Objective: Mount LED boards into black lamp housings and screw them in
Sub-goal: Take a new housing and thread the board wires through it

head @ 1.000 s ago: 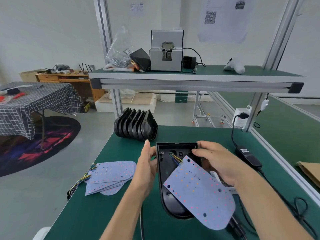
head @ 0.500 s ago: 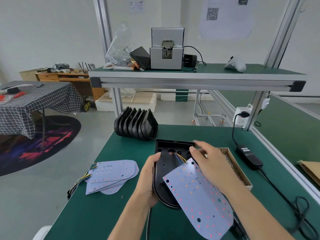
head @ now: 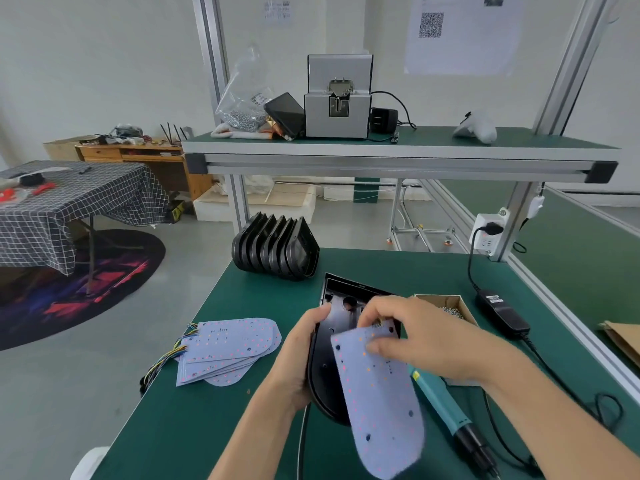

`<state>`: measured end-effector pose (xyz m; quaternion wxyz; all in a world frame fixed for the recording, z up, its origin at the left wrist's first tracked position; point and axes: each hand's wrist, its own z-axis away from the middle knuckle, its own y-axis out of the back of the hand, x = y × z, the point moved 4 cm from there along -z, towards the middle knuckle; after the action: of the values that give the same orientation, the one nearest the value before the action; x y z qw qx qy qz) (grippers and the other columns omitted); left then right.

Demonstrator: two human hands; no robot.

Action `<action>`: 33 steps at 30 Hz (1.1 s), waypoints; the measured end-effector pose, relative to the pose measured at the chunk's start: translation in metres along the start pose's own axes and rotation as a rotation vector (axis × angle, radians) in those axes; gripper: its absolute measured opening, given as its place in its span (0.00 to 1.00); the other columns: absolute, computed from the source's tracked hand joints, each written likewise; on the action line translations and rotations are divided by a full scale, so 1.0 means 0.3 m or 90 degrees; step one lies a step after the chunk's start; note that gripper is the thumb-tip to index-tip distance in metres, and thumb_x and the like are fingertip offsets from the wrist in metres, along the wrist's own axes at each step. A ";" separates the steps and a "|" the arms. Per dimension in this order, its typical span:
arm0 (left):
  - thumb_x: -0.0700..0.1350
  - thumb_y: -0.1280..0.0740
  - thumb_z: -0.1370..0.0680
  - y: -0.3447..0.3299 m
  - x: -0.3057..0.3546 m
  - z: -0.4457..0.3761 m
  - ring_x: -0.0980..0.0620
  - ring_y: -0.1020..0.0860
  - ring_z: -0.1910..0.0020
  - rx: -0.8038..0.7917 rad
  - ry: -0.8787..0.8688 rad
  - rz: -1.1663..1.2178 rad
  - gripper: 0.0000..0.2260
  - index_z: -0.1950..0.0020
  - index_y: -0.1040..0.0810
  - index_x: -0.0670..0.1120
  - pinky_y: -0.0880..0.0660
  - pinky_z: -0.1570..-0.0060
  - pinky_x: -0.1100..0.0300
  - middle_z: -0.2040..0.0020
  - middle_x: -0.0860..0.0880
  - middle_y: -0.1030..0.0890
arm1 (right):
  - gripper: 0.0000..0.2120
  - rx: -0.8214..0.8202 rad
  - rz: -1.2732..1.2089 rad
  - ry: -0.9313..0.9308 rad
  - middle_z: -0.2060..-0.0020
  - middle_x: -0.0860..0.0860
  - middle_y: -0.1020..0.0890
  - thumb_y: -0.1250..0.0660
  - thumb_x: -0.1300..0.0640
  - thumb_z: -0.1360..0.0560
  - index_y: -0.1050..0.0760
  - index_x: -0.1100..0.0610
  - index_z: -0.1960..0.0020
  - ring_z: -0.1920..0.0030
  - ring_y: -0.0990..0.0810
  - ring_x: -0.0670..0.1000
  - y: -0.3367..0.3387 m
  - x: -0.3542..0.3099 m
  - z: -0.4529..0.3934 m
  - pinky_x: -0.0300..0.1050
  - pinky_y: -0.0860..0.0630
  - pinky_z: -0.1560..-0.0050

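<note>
Head view: your left hand (head: pixel 298 362) grips the housing (head: pixel 332 341) at 9 o'clock; your right hand (head: pixel 415 337) pinches the thin, light LED board (head: pixel 377 393) (edges only, likely fragile).

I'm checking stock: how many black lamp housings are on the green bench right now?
About 7: one black plastic lamp housing held by the left hand, and roughly six standing on edge in a row at the bench's far end. Overlap there may hide more.
</note>
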<state>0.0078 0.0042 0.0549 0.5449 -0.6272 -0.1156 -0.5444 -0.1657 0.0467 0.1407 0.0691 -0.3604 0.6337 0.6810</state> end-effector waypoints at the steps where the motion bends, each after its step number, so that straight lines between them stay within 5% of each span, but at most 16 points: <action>1: 0.60 0.30 0.26 -0.006 -0.001 0.005 0.46 0.16 0.58 0.004 -0.006 -0.008 0.18 0.53 0.12 0.45 0.20 0.61 0.59 0.55 0.44 0.13 | 0.07 0.029 -0.063 -0.011 0.53 0.38 0.18 0.28 0.49 0.21 0.23 0.37 0.48 0.58 0.22 0.41 0.015 -0.001 -0.004 0.35 0.26 0.57; 5: 0.57 0.32 0.24 -0.017 -0.010 0.007 0.46 0.15 0.55 0.026 -0.034 -0.024 0.17 0.49 0.12 0.45 0.19 0.56 0.56 0.50 0.43 0.13 | 0.07 0.164 -0.115 -0.020 0.54 0.44 0.16 0.27 0.53 0.21 0.22 0.42 0.48 0.56 0.19 0.46 0.051 0.001 -0.029 0.43 0.22 0.53; 9: 0.54 0.32 0.26 -0.029 -0.005 0.007 0.46 0.15 0.57 0.008 -0.064 -0.026 0.15 0.51 0.12 0.45 0.19 0.58 0.56 0.52 0.44 0.13 | 0.08 0.252 -0.123 -0.033 0.57 0.39 0.17 0.26 0.52 0.22 0.22 0.40 0.48 0.59 0.20 0.41 0.039 -0.002 -0.039 0.33 0.27 0.58; 13: 0.57 0.29 0.27 -0.035 0.017 0.019 0.44 0.14 0.51 0.003 -0.083 -0.024 0.20 0.44 0.13 0.44 0.18 0.53 0.54 0.46 0.43 0.13 | 0.06 0.259 -0.082 -0.060 0.57 0.38 0.18 0.29 0.48 0.21 0.23 0.40 0.46 0.50 0.21 0.52 0.030 -0.011 -0.041 0.50 0.25 0.43; 17: 0.59 0.32 0.25 -0.029 0.021 0.024 0.43 0.15 0.45 0.020 -0.079 -0.025 0.23 0.40 0.13 0.44 0.18 0.50 0.52 0.40 0.41 0.14 | 0.06 0.268 -0.041 -0.041 0.57 0.33 0.20 0.28 0.50 0.20 0.22 0.43 0.44 0.60 0.24 0.38 0.033 -0.022 -0.038 0.52 0.30 0.41; 21: 0.60 0.28 0.26 -0.040 0.022 0.034 0.42 0.15 0.43 0.027 -0.071 -0.019 0.25 0.38 0.14 0.44 0.18 0.48 0.51 0.38 0.40 0.15 | 0.06 0.328 0.000 -0.016 0.50 0.40 0.18 0.28 0.51 0.20 0.22 0.43 0.44 0.45 0.28 0.33 0.035 -0.042 -0.036 0.49 0.36 0.36; 25: 0.67 0.33 0.23 -0.049 0.028 0.039 0.41 0.18 0.36 0.034 -0.071 -0.030 0.29 0.32 0.17 0.46 0.20 0.42 0.48 0.33 0.39 0.18 | 0.06 0.325 0.038 -0.010 0.49 0.40 0.18 0.29 0.50 0.20 0.22 0.42 0.45 0.44 0.27 0.37 0.036 -0.060 -0.040 0.45 0.41 0.34; 33: 0.54 0.21 0.33 -0.047 0.042 0.050 0.41 0.13 0.49 0.059 -0.128 -0.075 0.16 0.49 0.12 0.49 0.17 0.55 0.50 0.45 0.39 0.13 | 0.11 0.400 0.197 0.068 0.52 0.39 0.26 0.31 0.48 0.20 0.19 0.46 0.38 0.48 0.25 0.47 -0.022 -0.066 -0.009 0.52 0.37 0.41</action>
<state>0.0106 0.0160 0.0758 0.5259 -0.6451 -0.2314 -0.5037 -0.1466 0.0526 0.1468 0.0395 -0.2562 0.8622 0.4353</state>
